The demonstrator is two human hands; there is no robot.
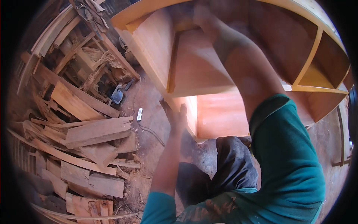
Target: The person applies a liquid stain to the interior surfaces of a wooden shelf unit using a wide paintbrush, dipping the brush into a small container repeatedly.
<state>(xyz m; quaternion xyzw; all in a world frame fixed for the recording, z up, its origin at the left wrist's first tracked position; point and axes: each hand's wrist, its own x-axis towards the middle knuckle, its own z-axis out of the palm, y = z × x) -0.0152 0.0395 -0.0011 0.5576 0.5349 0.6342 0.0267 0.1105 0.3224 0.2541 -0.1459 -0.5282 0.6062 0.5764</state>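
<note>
A wooden cabinet [149,71] with several compartments stands in front of me, its pale edges framing reddish-brown panels. My left hand [174,116] grips the front edge of its left side panel, thumb on the inner side and fingers on the outer. My right arm reaches across the upper compartment, and my right hand [203,15] is at its far end, near the curved top rail [143,12]. Blur and shadow smear the right fingers, so what they touch or hold cannot be made out. Bright light falls on the lower compartment [223,114].
Stacked boards and offcuts [99,132] fill the floor at left, with wood shavings [99,56] behind them. A white power strip [140,114] and its cable lie between the pile and the cabinet. Beside the pile sits a blue-grey device [117,95]. Dark cloth [89,15] hangs at the far left.
</note>
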